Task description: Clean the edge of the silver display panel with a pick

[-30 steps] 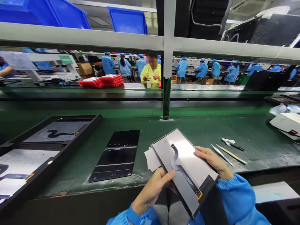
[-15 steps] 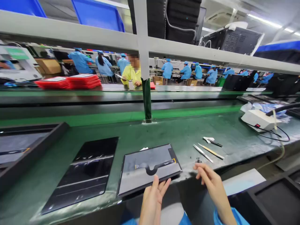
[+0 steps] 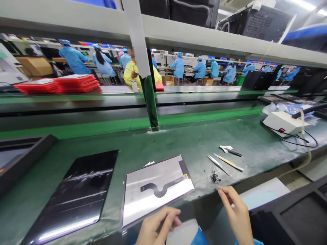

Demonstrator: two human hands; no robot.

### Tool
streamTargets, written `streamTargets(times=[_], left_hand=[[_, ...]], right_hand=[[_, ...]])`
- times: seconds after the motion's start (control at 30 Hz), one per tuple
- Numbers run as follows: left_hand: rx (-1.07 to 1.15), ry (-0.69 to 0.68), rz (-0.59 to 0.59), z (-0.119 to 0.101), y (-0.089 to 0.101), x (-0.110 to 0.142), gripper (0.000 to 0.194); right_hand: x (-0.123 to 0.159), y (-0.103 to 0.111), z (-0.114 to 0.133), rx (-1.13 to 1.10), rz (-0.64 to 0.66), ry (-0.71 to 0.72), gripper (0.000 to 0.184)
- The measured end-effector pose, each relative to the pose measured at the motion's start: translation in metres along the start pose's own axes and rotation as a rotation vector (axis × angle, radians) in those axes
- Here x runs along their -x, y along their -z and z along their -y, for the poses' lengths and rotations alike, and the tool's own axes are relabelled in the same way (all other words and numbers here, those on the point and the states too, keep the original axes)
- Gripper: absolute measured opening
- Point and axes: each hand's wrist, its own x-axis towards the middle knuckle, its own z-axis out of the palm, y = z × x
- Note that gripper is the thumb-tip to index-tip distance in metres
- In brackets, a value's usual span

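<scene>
In the head view, we have a black tray [image 3: 30, 162] at the left edge, cut off by the frame, with part of a grey panel [image 3: 7, 157] lying in it. A second black tray [image 3: 288, 197] sits at the lower right, beside a white board [image 3: 263, 194]; its inside is too dark for us to read. Across the bench, a cardboard box [image 3: 35, 66] stands behind a red stack [image 3: 79, 83].

On the green bench, the display panel [image 3: 159, 180] lies flat near the front edge, its curved dark ribbon cable [image 3: 159, 194] uppermost, between a glossy black sheet [image 3: 76, 190] and a small heap of black bits [image 3: 215, 177]. Our left hand [image 3: 159, 226] is loosely curled just beside the panel's near edge; we cannot tell whether it grips anything. Our right hand [image 3: 236, 211], half bent, has its fingertips near the heap, and we cannot tell whether they pinch anything.

Beyond the heap lie tweezers [image 3: 219, 165] and a yellowish stick tool [image 3: 229, 162]. A post [image 3: 150, 105] rises behind the panel, partly hiding a person in yellow [image 3: 130, 73].
</scene>
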Motion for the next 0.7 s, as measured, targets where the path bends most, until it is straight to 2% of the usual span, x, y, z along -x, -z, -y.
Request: streamTargets(times=[0.07, 0.1, 0.13, 0.2, 0.3, 0.43, 0.57, 0.7], left_hand=[[-0.300, -0.364, -0.082, 0.000, 0.002, -0.010, 0.016], [-0.432, -0.522, -0.104, 0.002, 0.002, -0.015, 0.016], [-0.543, -0.647, -0.107, 0.004, 0.002, -0.021, 0.023], [-0.709, -0.774, -0.070, 0.013, 0.000, -0.030, 0.038], [-0.794, -0.810, -0.038, 0.036, -0.005, -0.039, 0.050], [-0.731, -0.807, -0.037, 0.059, -0.006, -0.042, 0.053], [-0.696, -0.691, 0.060, 0.054, -0.001, -0.039, 0.051], [-0.646, -0.637, 0.079, 0.045, -0.002, -0.037, 0.051]], right_hand=[[-0.011, 0.005, 0.002, 0.049, -0.075, 0.016, 0.033], [-0.018, 0.008, 0.003, 0.090, -0.107, 0.035, 0.033], [-0.025, 0.011, 0.004, 0.141, -0.138, 0.059, 0.033], [-0.040, 0.015, 0.004, 0.256, -0.182, 0.124, 0.034], [-0.063, 0.017, 0.005, 0.371, -0.194, 0.213, 0.040], [-0.089, 0.007, 0.005, 0.401, -0.123, 0.239, 0.042], [-0.104, -0.006, 0.007, 0.365, -0.067, 0.224, 0.043], [-0.110, -0.001, 0.018, 0.273, -0.029, 0.155, 0.046]])
